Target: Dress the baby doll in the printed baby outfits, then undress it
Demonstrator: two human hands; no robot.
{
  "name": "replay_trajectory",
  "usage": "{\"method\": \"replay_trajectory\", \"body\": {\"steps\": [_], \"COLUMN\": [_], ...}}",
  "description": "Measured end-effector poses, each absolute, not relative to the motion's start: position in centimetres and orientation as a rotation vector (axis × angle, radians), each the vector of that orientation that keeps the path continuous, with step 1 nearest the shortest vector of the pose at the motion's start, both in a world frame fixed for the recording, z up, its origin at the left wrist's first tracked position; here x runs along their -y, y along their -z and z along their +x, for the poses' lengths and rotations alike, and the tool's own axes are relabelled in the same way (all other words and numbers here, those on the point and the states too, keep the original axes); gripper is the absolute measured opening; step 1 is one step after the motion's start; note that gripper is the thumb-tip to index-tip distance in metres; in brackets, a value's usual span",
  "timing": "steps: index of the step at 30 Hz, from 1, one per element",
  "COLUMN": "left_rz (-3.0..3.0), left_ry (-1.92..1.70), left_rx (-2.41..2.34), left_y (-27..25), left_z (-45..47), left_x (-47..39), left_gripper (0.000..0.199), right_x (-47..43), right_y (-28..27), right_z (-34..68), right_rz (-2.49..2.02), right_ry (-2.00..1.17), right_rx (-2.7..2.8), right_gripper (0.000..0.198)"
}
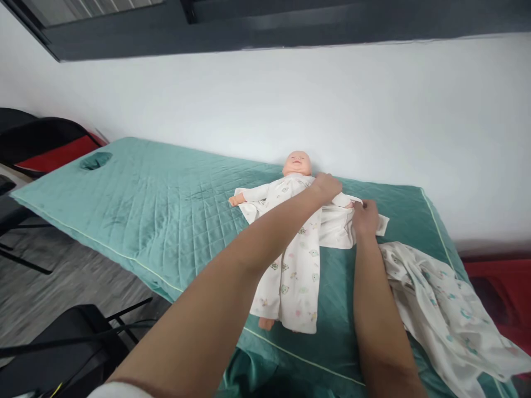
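Here's the right hand (365, 216), fingers bent in and pinching the thin white edge of a sleeve (343, 199), a bit of smooth pinkish doll hand just showing beside it. And the left hand (327, 187), back upward, lies at the doll's shoulder; its fingertips are hidden, so whether it grips cloth I cannot tell.

Between those forearms, the doll (297, 163) lies face up on the bed, its head round, bald and smooth as moulded plastic. It's in a soft white garment (301, 276), a long, lightly creased tube dotted with small prints; one stubby foot (266, 324) pokes from the hem. The other sleeve stretches out sideways, ending in a small curled doll hand (236, 199), and a plain white flap of cloth (337, 228) spreads flat under the right hand's side.

Wider, the bed (186, 199) wears a velvety green cover, quilted in diamonds, edged with pale piping, an oval hole (96, 160) near its far end. To the right of the right forearm, a second printed cloth (448, 309) slumps in loose folds. Behind it all, a smooth white wall (207, 105).
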State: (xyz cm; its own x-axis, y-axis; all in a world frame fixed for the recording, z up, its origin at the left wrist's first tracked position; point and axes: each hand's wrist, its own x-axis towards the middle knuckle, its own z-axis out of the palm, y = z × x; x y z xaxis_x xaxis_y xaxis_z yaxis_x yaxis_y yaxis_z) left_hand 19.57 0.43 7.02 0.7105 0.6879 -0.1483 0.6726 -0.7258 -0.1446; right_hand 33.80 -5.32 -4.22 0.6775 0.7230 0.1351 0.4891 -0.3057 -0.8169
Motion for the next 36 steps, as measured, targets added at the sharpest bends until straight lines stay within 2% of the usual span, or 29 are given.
{"method": "replay_trajectory", "body": {"steps": [8, 17, 22, 24, 26, 29, 31, 34, 36], "left_rz": [-2.741, -2.795, -2.839, -2.859, -2.881, -2.891, -2.895, -2.942, -2.978], "left_ry": [-0.301, -0.27, -0.26, -0.227, -0.228, -0.278, -0.296, -0.104, 0.236], "left_rx": [1.174, 1.141, 1.13, 1.131, 1.139, 1.182, 1.226, 1.212, 1.196], "left_y": [-8.8, -7.4, -6.1, -5.6, -5.2, -4.8, -4.8, -5.7, -6.3], "left_z": [17.3, 17.0, 18.0, 18.7, 19.6, 21.0, 21.3, 19.4, 16.4], "left_x": [-0.5, -0.2, 0.1, 0.2, 0.4, 0.7, 1.0, 1.9, 2.7], "left_gripper": [0.046, 0.043, 0.045, 0.045, 0.046, 0.046, 0.046, 0.04, 0.033], "right_x": [5.1, 4.6, 4.3, 4.3, 4.5, 4.9, 5.3, 6.0, 6.4], "right_y": [4.2, 5.0, 5.0, 4.8, 4.6, 4.0, 3.6, 3.0, 2.7], "right_z": [34.5, 35.8, 36.2, 36.1, 35.9, 35.0, 33.9, 31.8, 30.2], "right_rz": [-1.73, -1.373, -1.228, -1.21, -1.245, -1.318, -1.359, -1.348, -1.288], "right_ry": [-0.375, -0.538, -0.557, -0.497, -0.304, 0.015, 0.08, 0.056, -0.056], "right_rx": [0.801, 0.63, 0.493, 0.466, 0.523, 0.73, 0.889, 1.08, 1.224], "right_gripper": [0.01, 0.025, 0.023, 0.023, 0.024, 0.027, 0.029, 0.027, 0.024]}}
